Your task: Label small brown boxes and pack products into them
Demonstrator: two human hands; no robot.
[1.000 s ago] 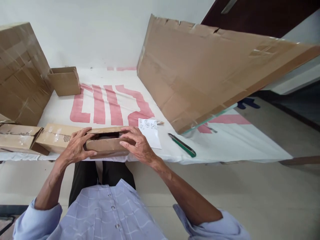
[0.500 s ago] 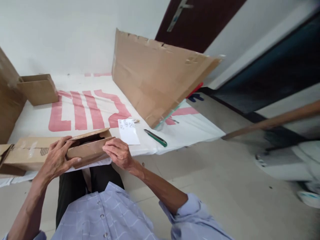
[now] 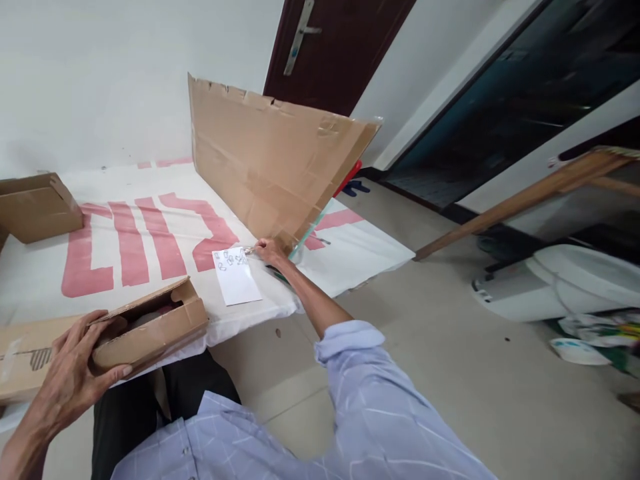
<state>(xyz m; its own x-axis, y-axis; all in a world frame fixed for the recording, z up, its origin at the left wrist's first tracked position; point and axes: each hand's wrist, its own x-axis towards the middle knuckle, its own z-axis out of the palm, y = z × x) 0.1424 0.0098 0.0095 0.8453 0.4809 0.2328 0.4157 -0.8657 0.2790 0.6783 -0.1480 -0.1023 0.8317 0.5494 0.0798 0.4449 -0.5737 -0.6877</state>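
Observation:
My left hand is wrapped round the left end of a small narrow cardboard box at the table's front edge. The box's top is open, and something dark and greyish, not clear, lies inside. My right hand is stretched out past a white sheet of paper with small drawings on it. Its fingers are closed at a small metallic object by the paper's upper corner; its kind is not clear. The green utility knife lies partly hidden under my right forearm.
A large cardboard sheet stands tilted on the cloth-covered table. An open cardboard box is at the far left, and another box lies beside my left hand. A wooden beam and a white bucket are at the right.
My right hand has left the small box and reached forward to the paper's upper corner. My left hand has stayed on the box. The view has swung to the right.

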